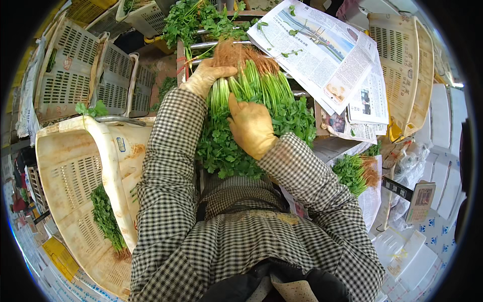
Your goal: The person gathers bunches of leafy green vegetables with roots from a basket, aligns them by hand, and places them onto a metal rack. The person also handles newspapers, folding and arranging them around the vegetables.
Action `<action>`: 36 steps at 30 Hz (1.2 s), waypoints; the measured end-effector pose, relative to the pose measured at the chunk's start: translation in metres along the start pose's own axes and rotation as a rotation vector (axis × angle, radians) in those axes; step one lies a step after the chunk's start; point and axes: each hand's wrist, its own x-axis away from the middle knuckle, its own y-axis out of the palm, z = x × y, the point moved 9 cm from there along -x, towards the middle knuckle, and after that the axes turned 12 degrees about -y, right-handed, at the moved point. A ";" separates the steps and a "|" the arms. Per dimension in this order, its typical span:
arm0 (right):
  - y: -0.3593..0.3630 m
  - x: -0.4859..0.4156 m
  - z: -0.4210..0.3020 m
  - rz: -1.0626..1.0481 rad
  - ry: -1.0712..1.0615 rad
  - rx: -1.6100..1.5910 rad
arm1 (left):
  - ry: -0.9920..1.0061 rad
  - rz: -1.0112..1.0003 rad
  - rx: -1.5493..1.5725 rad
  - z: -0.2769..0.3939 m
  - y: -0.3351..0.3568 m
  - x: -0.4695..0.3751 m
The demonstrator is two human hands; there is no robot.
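A broad bundle of fresh coriander lies in front of me, its brown roots pointing away and its leaves towards my body. My left hand, in a soiled pale-yellow glove, grips the left side of the bundle just below the roots, its thumb across the stems. Over the middle of the bunch is my right hand, gloved alike. Its index finger reaches onto the stems and the other fingers are curled; what lies under them is hidden.
Newspaper sheets lie at the far right, over a rack with metal bars. Loose coriander is at the back. A plastic crate with a coriander bunch stands left. Another bunch lies right, beside a scale display.
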 end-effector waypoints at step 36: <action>-0.028 0.020 0.060 0.454 0.325 -0.739 | 0.261 0.083 0.185 0.000 -0.006 0.065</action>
